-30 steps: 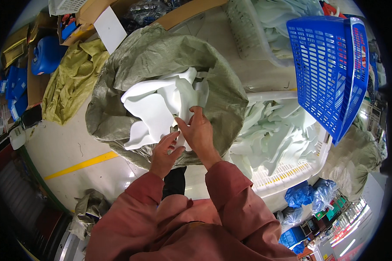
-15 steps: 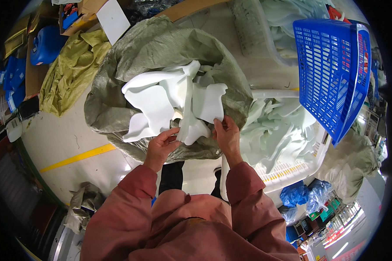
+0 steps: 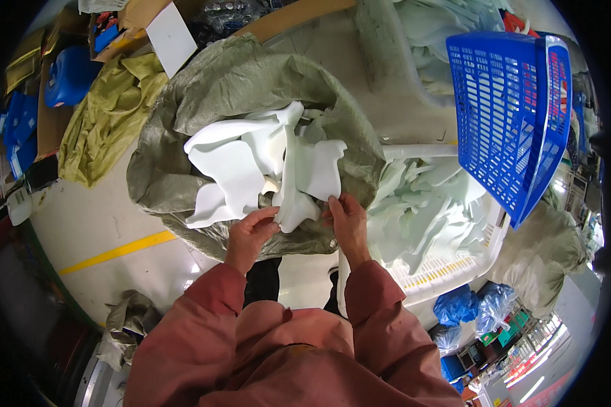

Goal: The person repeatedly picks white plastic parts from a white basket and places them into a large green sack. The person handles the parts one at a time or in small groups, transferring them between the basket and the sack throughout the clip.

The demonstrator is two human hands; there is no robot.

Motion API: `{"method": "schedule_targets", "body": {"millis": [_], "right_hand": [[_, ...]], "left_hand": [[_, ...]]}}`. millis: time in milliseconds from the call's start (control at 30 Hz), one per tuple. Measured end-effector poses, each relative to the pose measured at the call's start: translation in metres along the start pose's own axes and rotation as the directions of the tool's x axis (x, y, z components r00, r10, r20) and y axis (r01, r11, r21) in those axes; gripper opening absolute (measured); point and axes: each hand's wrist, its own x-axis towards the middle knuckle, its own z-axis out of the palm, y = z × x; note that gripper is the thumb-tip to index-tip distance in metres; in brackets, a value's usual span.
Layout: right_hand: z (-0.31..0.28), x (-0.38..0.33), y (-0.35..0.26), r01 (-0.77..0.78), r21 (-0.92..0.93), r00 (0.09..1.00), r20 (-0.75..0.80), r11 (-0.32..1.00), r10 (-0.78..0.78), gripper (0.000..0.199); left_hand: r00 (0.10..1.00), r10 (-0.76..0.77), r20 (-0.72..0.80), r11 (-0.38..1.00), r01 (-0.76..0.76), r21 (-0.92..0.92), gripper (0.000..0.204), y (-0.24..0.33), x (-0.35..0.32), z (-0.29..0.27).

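- Right piece point(image 3: 321, 168): white, curved, one of the top pieces at the sack's mouth, just right of the frame's middle.
- Right hand point(image 3: 348, 224): thumb and fingertips pinched on that piece's lower right corner, so the piece lies above and left of the grip.
- Ridge point(image 3: 290, 163): one narrow white upright strip along the right piece's left side; whether the two are a single piece, I cannot tell.
- Left hand point(image 3: 250, 234): fingertips closed on the ridge's lower end, which lies just right of the grip.
- Other pieces point(image 3: 227, 166): several, white, overlapping left of the ridge; too overlapped for a sure count.
- Sack point(image 3: 271, 68): one, grey-green, its rumpled rim ringing the pieces; both hands work at its lower edge, a gap between them.
- White basket point(image 3: 424, 286): one, heaped with pale pieces, just right of the sack, leaving little room beside the right hand.
- Blue basket point(image 3: 499, 122): upper right, tilted over the white basket's corner; possibly two nested.
- Tub point(image 3: 387, 61): one, translucent, top right, holding more pieces.
- Floor point(image 3: 81, 224): a wider stretch shows left of the sack, crossed by one yellow line point(image 3: 119, 252).
- Yellow cloth point(image 3: 108, 115) and jug point(image 3: 71, 76): one each, upper left.
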Motion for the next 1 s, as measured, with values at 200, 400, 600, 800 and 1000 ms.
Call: {"method": "schedule_targets", "body": {"millis": [200, 400, 600, 800, 1000], "right_hand": [[-0.006, -0.004, 0.020, -0.058, 0.127, 0.998, 0.024, 0.990, 0.055, 0.024], [-0.006, -0.013, 0.023, -0.139, 0.196, 0.990, 0.031, 0.971, 0.135, 0.020], [0.010, -0.019, -0.016, 0.129, 0.242, 0.979, 0.123, 0.962, -0.162, 0.044], [-0.010, -0.035, -0.019, 0.171, 0.198, 0.982, 0.042, 0.965, -0.182, 0.030], [-0.054, -0.069, 0.036, 0.003, 0.220, 1.000, 0.029, 0.976, -0.010, 0.023]], "left_hand": [[0.980, 0.194, 0.055, 0.964, -0.201, 0.177, 0.034, -0.004, -0.008, 0.016], [0.999, 0.044, 0.026, 0.999, -0.044, -0.008, 0.033, -0.016, -0.023, 0.012], [0.977, -0.201, -0.078, 0.979, 0.196, -0.058, 0.044, -0.085, -0.036, -0.039], [0.810, -0.409, -0.421, 0.913, 0.369, -0.176, 0.049, -0.147, -0.033, -0.120], [0.830, -0.449, -0.332, 0.891, 0.443, -0.100, 0.047, -0.163, -0.046, -0.142]]}}
